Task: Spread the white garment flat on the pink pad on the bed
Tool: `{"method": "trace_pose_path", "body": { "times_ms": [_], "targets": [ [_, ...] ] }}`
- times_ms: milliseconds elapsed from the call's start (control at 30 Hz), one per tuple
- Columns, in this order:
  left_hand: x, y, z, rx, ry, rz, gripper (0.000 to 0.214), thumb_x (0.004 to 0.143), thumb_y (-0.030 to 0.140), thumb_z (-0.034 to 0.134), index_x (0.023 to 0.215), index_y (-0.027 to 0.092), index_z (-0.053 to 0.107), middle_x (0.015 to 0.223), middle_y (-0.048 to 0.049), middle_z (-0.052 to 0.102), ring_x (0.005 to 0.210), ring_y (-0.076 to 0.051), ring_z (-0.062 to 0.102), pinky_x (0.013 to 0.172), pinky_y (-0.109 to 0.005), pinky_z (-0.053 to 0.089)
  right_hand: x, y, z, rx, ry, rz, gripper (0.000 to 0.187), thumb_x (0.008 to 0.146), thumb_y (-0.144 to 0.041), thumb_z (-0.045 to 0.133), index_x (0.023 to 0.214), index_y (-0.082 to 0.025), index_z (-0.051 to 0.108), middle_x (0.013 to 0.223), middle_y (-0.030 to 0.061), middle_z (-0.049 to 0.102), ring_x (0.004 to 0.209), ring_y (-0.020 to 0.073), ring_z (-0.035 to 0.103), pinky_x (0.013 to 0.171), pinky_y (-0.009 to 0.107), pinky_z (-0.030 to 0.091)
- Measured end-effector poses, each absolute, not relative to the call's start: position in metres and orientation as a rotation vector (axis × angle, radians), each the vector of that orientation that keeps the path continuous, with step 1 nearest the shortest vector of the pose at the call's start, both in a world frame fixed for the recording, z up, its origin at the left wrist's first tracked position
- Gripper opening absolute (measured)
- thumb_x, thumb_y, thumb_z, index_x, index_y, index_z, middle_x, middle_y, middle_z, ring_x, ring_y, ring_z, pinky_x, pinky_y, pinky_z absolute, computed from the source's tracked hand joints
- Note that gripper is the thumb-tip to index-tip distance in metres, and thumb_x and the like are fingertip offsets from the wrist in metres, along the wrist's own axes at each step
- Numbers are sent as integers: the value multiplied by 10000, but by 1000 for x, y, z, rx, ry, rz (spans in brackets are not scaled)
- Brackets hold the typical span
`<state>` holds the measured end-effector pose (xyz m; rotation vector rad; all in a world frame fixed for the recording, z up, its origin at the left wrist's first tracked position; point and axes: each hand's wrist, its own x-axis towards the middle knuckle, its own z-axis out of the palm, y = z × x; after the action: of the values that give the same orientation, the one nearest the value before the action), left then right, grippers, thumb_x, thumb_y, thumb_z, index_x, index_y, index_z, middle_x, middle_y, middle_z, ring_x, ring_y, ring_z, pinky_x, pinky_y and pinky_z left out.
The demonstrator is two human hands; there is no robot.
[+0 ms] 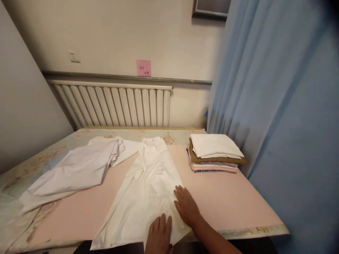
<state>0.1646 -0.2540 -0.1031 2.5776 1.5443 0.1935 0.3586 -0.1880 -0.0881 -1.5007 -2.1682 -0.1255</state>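
Looks like a room in a home, likely a bedroom. There's a white radiator (113,106) on the wall, a socket (74,56) up to its left and a blue curtain (265,88) to its right. In front of it sits a floral-covered bench (39,158) with a folded stack (214,153) and a white garment (148,183).

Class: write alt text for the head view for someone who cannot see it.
The left hand and right hand lie flat on the near end of a white garment spread on a pink mat. A second white garment lies rumpled at left, a stack of folded clothes at right, a radiator behind.
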Motion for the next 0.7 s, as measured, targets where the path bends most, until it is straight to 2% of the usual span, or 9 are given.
{"method": "trace_pose_path", "body": {
  "times_ms": [133,267,333,400,467,533,600,700],
  "targets": [
    [161,-255,-107,2618,1587,262,720,656,79,544,1356,240,494,1384,-119,517,1224,-319,452,1018,-485,354,359,-188,-86,-1518,-2176,-104,404,926,-251,463,1318,-177,530,1410,81,494,1347,244,390,1129,458,306],
    [152,-254,-98,2541,1510,435,642,689,52,481,1298,241,559,1333,-98,567,1194,-286,487,997,-454,394,359,-189,-84,-1519,-2171,-94,408,925,-250,466,1322,-180,524,1410,85,493,1352,240,383,1131,461,300],
    [149,-251,-89,2430,1426,578,542,749,101,457,1259,230,589,1280,-100,603,1150,-266,522,976,-438,423,360,-189,-82,-1517,-2170,-85,407,924,-249,463,1320,-179,525,1413,85,489,1351,243,383,1130,463,300],
    [146,-243,-74,2234,1377,718,405,846,223,408,1182,214,633,1196,-102,649,1094,-247,563,963,-416,446,360,-189,-82,-1515,-2176,-73,405,923,-248,464,1317,-180,527,1413,83,490,1349,244,385,1129,461,302],
    [138,-230,-50,1964,1394,787,403,898,378,345,1063,205,670,1084,-82,691,1022,-234,604,940,-386,468,360,-189,-82,-1514,-2181,-70,403,925,-246,460,1317,-180,526,1412,80,492,1350,241,384,1131,457,300],
    [121,-212,-17,1727,1439,801,430,885,463,336,955,199,668,967,-47,707,920,-226,633,881,-355,490,360,-189,-82,-1518,-2181,-74,398,928,-242,454,1313,-179,528,1410,77,494,1351,236,383,1134,453,296],
    [92,-192,18,1550,1554,936,430,872,470,331,978,187,638,906,-29,697,875,-224,631,828,-338,497,360,-188,-83,-1524,-2175,-83,389,930,-237,449,1305,-179,534,1406,75,499,1349,231,386,1134,451,295],
    [34,-169,48,1459,1874,1211,340,851,390,360,998,193,595,913,-30,666,910,-231,606,811,-334,476,359,-188,-84,-1525,-2167,-96,382,927,-229,454,1297,-182,541,1398,75,508,1344,227,393,1130,446,302]
  ]
}}
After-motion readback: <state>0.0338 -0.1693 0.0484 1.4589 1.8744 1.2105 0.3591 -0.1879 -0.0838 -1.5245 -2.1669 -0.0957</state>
